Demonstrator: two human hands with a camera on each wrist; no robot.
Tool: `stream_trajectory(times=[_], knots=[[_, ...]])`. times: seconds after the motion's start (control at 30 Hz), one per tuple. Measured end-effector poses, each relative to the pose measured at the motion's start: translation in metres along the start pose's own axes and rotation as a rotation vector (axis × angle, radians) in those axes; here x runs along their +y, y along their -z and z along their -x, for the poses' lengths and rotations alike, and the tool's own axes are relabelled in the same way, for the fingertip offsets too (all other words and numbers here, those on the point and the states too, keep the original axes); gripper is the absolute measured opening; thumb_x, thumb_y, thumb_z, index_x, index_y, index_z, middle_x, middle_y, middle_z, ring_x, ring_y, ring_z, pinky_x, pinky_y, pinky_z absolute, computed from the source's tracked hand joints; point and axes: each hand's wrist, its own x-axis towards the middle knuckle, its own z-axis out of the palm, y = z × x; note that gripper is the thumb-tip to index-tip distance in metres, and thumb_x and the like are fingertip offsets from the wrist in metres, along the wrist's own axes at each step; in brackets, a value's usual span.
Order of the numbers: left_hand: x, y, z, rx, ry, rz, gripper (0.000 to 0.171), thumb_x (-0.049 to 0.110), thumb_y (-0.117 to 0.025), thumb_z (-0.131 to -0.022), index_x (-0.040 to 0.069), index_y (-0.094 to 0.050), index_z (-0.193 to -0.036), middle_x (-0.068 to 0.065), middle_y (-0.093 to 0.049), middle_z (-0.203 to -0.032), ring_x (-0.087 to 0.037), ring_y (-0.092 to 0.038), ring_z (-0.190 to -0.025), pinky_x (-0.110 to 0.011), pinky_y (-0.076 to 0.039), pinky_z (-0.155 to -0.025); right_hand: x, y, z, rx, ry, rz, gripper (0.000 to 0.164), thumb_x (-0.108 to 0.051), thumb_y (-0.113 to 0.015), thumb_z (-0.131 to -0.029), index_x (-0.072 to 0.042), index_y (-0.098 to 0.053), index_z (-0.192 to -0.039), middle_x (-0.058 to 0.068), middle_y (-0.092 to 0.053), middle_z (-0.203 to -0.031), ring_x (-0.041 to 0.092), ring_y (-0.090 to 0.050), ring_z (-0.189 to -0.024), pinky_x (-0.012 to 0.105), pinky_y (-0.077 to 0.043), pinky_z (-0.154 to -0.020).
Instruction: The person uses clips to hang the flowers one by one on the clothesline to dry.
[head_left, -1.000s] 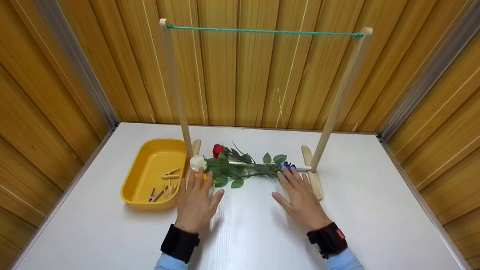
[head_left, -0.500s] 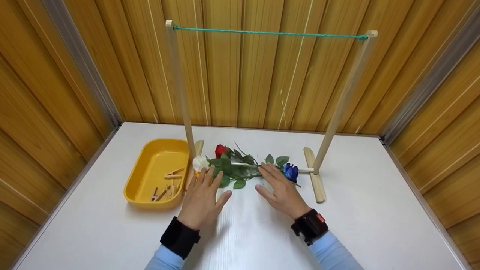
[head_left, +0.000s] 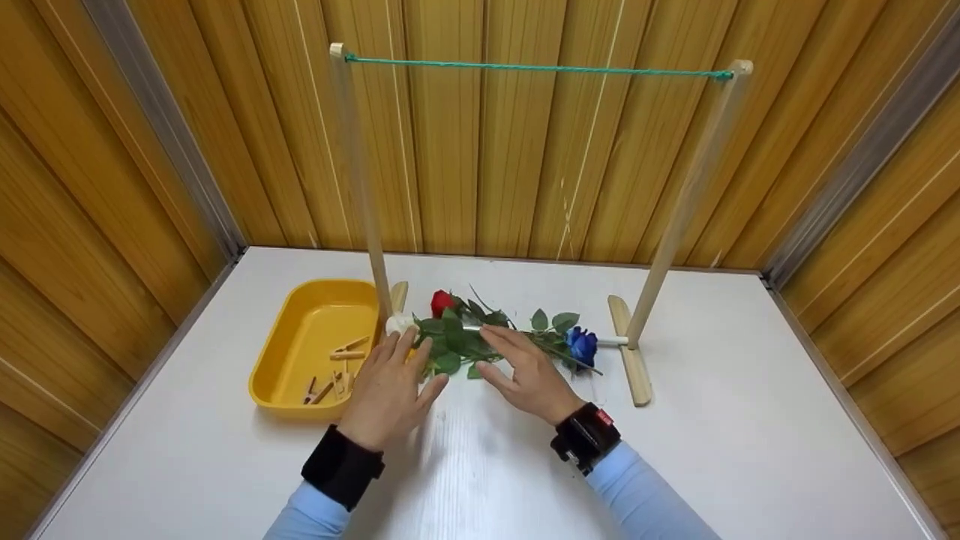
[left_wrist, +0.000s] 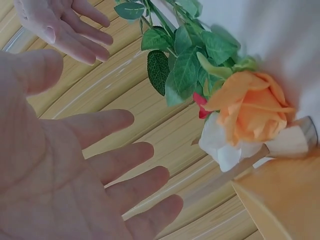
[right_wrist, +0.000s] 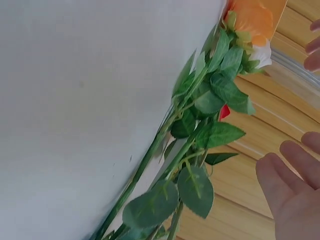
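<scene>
Tugging one flower loose from here could be the annoying bit imo, since the stems (right_wrist: 132,182) cross and the leaves (head_left: 448,364) bunch up, so you might drag the white rose (head_left: 400,325) or blue rose (head_left: 581,345) along with it. All the roses are lying on the table (head_left: 735,420) between the wooden posts (head_left: 682,217); your left grip (head_left: 386,394) is spread by the yellow tub (head_left: 319,322), your right grip (head_left: 531,377) is loose with its thumb apart, both holding nothing. Compared with half a second ago, your right grip's slid left toward mid-bunch, away from the blue one.
</scene>
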Motion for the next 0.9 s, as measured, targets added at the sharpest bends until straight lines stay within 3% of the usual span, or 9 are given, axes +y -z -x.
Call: stream_trajectory(times=[0.3,0.57,0.73,0.9], knots=[[-0.009,0.013,-0.005,-0.003,0.017,-0.034,0.058,0.042,-0.061,-0.103,-0.001,-0.059,-0.141,-0.028,-0.052,-0.149,-0.048,-0.049,-0.137,-0.061,-0.037,-0.116,-0.004,-0.014,-0.014,-0.006,0.042,-0.031,0.047,-0.025,-0.064,-0.103,0.002,-0.059,-0.141,0.02,-0.061,-0.139,0.037,-0.057,-0.131,0.052,-0.047,-0.11],[-0.02,0.02,-0.009,0.034,0.028,0.012,0.053,0.034,-0.062,-0.103,-0.005,-0.061,-0.138,-0.032,-0.055,-0.142,-0.049,-0.055,-0.129,-0.063,-0.043,-0.109,-0.012,-0.021,-0.025,-0.034,0.051,-0.068,0.046,-0.024,-0.063,-0.103,0.004,-0.059,-0.14,0.019,-0.064,-0.133,0.035,-0.06,-0.127,0.048,-0.049,-0.108],[-0.026,0.026,-0.015,0.03,0.045,0.002,0.049,0.03,-0.063,-0.103,-0.008,-0.063,-0.133,-0.03,-0.062,-0.13,-0.045,-0.063,-0.113,-0.059,-0.052,-0.099,-0.018,-0.025,-0.032,-0.065,0.055,-0.079,0.046,-0.025,-0.061,-0.104,0.004,-0.058,-0.14,0.02,-0.064,-0.132,0.034,-0.062,-0.125,0.047,-0.05,-0.108],[-0.031,0.034,-0.021,-0.026,0.086,-0.011,0.046,0.029,-0.06,-0.105,-0.009,-0.063,-0.13,-0.026,-0.064,-0.117,-0.04,-0.063,-0.096,-0.054,-0.057,-0.089,-0.021,-0.03,-0.039,-0.08,0.059,-0.114,0.043,-0.022,-0.061,-0.105,0.004,-0.06,-0.139,0.02,-0.065,-0.129,0.031,-0.063,-0.123,0.045,-0.052,-0.106]])
